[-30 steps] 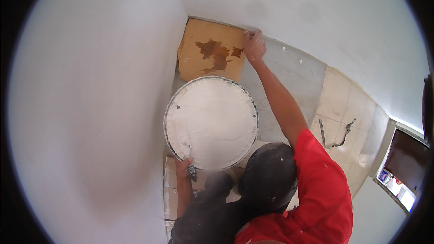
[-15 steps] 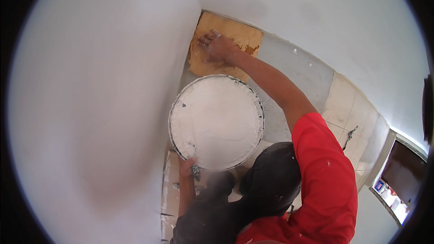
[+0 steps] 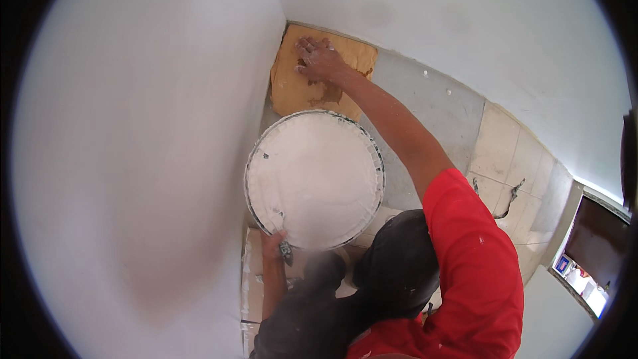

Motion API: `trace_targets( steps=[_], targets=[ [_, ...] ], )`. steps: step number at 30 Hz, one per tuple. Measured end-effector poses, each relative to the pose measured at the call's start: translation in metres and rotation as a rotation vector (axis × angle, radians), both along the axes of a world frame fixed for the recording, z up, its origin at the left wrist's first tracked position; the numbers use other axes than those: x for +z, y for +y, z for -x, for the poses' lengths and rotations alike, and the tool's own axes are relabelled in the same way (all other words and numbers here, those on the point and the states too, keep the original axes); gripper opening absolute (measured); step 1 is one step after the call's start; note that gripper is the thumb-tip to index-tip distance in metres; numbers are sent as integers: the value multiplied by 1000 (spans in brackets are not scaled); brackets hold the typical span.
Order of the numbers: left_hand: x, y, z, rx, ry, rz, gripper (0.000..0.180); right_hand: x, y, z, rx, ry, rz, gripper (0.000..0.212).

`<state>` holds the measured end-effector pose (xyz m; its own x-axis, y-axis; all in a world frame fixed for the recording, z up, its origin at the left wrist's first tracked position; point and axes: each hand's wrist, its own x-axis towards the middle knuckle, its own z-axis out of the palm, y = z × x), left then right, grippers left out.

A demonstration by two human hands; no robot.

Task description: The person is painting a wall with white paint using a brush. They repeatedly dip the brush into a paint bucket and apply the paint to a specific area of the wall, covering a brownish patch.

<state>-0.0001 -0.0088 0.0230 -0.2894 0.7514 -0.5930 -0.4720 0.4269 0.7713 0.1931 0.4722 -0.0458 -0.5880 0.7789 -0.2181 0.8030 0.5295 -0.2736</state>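
A large round, white-coated bucket top (image 3: 316,179) with a dark, smeared rim fills the space before my knees; its depth is hidden. My left hand (image 3: 271,246) is closed at its near-left edge, beside a small dark piece (image 3: 286,252) smeared with white. Part of that grip is hidden by the rim. Beyond the bucket, a tan paper-like sheet (image 3: 286,86) with crinkled edges and dark damp patches lies in the corner. My right hand (image 3: 321,60), dusted white, rests on it with fingers stretched out and holds nothing.
White walls rise on the left (image 3: 153,126) and at the back (image 3: 432,6), meeting behind the sheet. Grey floor (image 3: 425,106) runs right of the sheet toward beige tiles (image 3: 495,146), where a dark strip (image 3: 512,201) lies. An opening with a dark panel (image 3: 598,233) is at far right.
My right hand has shifted slightly across the tan sheet, uncovering more of a dark damp patch. The left hand stays at the bucket edge. The whole view has shifted a little.
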Motion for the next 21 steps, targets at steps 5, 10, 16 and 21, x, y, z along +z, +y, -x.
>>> trace_targets(
  steps=[5,10,16,21],
  targets=[
    [2,1,-3,-7,63,-81,97,-12,13,18,1,-93,111,74],
    [2,8,-9,-17,56,-84,99,-10,25,8,65,-175,130,74],
    [15,11,-4,-2,92,-51,97,-16,15,24,39,-42,-23,68],
    [17,17,-15,38,124,35,90,38,-7,-22,-35,139,-101,35]
  ],
)
